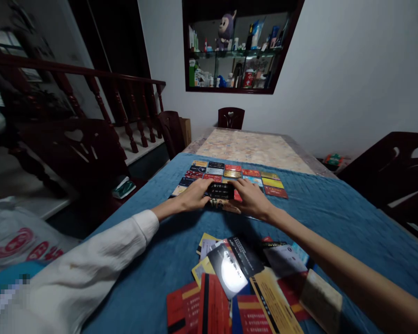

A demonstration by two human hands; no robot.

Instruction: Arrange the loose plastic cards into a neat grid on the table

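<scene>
A black card (221, 190) with pale lettering is held by its two short ends between my hands. My left hand (194, 194) pinches the left end, and my right hand (252, 197) grips the right end. Under and just beyond it, several cards lie in overlapping columns, among them a yellow card (272, 183) and a red card (276, 192) on the right. Nearer to me is a loose heap of cards, with a grey card (227, 269) on top, a red card (214, 304) and a gold card (275, 299).
A blue cloth (139, 278) covers the near part of the table; the patterned tabletop (244, 147) shows beyond it. Dark wooden chairs stand around, one on the left (73, 144) with a tissue pack (124, 188). A white plastic bag (17, 232) is at far left.
</scene>
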